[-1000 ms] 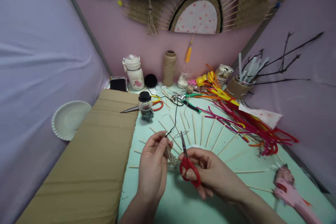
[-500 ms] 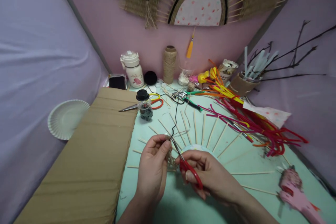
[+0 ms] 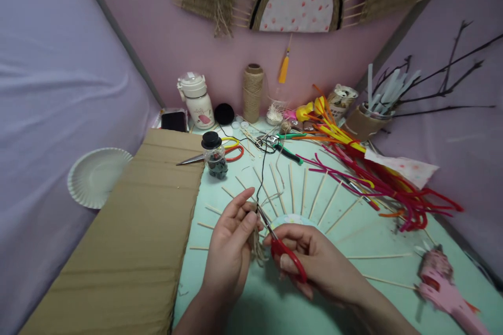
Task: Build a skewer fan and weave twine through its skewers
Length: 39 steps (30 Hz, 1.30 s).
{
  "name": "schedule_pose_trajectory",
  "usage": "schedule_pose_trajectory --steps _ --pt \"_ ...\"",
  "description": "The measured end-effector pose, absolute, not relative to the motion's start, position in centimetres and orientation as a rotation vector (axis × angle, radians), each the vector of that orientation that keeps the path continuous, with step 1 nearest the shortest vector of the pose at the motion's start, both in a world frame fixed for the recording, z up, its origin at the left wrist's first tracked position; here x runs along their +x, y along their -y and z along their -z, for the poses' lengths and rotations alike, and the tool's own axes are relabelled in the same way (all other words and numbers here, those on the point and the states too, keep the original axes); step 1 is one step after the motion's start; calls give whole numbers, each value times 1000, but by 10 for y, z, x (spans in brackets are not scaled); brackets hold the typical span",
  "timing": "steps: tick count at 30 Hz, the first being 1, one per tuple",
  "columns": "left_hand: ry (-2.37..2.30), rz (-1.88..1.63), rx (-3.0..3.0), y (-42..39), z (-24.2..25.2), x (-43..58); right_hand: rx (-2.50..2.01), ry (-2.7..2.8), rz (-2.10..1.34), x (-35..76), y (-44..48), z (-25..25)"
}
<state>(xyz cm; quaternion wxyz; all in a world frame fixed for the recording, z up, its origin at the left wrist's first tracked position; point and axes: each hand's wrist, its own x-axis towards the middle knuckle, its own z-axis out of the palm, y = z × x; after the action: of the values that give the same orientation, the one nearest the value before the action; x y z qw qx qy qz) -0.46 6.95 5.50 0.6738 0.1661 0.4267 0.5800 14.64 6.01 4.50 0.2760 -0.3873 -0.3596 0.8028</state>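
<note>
Between the thumb and fingers of my left hand (image 3: 231,241) is a small twine tassel (image 3: 257,251), its loose strands hanging down; the index finger is raised off it. A black cord (image 3: 262,172) runs from the tassel's top back across the table. My right hand (image 3: 310,256) grips the red handles of a pair of scissors (image 3: 288,259). Their blades point up and left, their tips close to the cord at the tassel's top. Whether the blades touch the cord I cannot tell. Behind my hands, thin sticks (image 3: 304,188) fan out from a round patterned centre (image 3: 293,220).
Cardboard (image 3: 129,230) covers the left side, beside a paper plate (image 3: 98,178). A snowman-shaped jar (image 3: 215,159) stands near larger scissors (image 3: 236,153). Further back are green-handled pliers (image 3: 288,154) and a twine spool (image 3: 252,94). Pipe cleaners (image 3: 416,204) and a pink glue gun (image 3: 444,293) lie right.
My left index finger has lifted and straightened, and more of the tassel's strands now show below the hand. The scissors stay almost in place. The whole view has shifted slightly.
</note>
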Motion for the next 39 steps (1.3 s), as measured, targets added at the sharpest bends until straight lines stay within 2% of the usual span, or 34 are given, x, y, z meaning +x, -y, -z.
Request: schedule_pose_trajectory --steps 19,26,39 --pt "-919 -1126 445 -66 -54 -3 -989 952 -2171 150 -58 -47" --pt "-1183 -1175 738 -64 -38 -4 -957 878 -2127 148 -56 -46" --pt "-1290 -1149 1187 -65 -42 -10 -980 761 -2101 141 -53 -47"
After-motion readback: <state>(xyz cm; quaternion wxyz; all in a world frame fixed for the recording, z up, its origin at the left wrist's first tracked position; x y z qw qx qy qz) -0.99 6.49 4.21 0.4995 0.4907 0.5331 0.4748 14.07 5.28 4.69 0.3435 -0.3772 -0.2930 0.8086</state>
